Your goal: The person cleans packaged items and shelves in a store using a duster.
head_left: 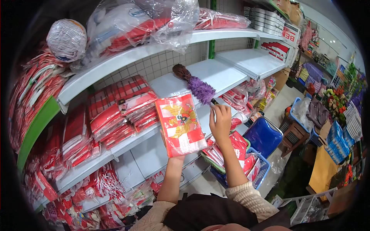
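Both forearms were raised forward and upward, the left hand (175,158) being closed in a grip and the right hand (220,122) clenched slightly higher.

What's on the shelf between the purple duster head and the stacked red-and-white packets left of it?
Nothing: in the head view, bare white shelf board runs from the stacked packets to the duster held by the right hand.
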`<action>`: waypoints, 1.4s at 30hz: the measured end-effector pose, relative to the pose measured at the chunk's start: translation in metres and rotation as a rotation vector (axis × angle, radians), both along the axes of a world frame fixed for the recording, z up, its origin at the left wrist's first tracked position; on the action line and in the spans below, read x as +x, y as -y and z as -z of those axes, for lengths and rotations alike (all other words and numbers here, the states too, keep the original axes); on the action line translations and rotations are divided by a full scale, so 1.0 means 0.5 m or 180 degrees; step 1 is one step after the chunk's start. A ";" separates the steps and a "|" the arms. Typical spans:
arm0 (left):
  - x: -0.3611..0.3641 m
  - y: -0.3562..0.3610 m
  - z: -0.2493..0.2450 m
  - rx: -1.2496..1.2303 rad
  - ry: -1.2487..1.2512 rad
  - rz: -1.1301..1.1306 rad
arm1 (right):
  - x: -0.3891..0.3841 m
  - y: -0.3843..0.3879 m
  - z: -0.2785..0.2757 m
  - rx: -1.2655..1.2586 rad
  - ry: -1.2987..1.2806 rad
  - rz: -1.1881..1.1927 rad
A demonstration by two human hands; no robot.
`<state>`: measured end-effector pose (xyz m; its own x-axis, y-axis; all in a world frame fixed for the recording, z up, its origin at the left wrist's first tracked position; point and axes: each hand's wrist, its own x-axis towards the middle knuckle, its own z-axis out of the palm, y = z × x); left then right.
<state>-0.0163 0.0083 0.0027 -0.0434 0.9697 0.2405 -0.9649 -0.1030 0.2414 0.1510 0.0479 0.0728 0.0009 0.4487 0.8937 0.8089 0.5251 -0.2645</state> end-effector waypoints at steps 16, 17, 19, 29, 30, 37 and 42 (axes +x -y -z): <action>0.034 -0.024 -0.023 0.0128 0.0142 0.0576 | 0.075 -0.008 0.212 -0.1651 -0.0660 0.0238; 0.035 -0.029 -0.022 0.0126 0.0117 0.0593 | 0.089 0.002 0.250 -0.1749 -0.0700 0.0249; 0.038 -0.027 -0.039 0.0090 0.0059 0.0621 | 0.121 0.010 0.340 -0.1927 -0.0771 0.0263; 0.056 -0.047 -0.023 0.0013 0.0018 0.0721 | 0.240 0.124 0.410 -0.2320 -0.0922 0.1110; 0.061 -0.048 -0.021 -0.0010 0.0023 0.0735 | 0.255 0.123 0.381 -0.2129 -0.0984 0.1161; 0.079 -0.054 -0.013 -0.0129 0.0007 0.0886 | 0.319 0.181 0.274 -0.1305 -0.0387 0.0559; 0.089 -0.055 0.003 -0.0335 0.0001 0.0973 | 0.338 0.212 0.256 -0.1641 0.0983 0.0172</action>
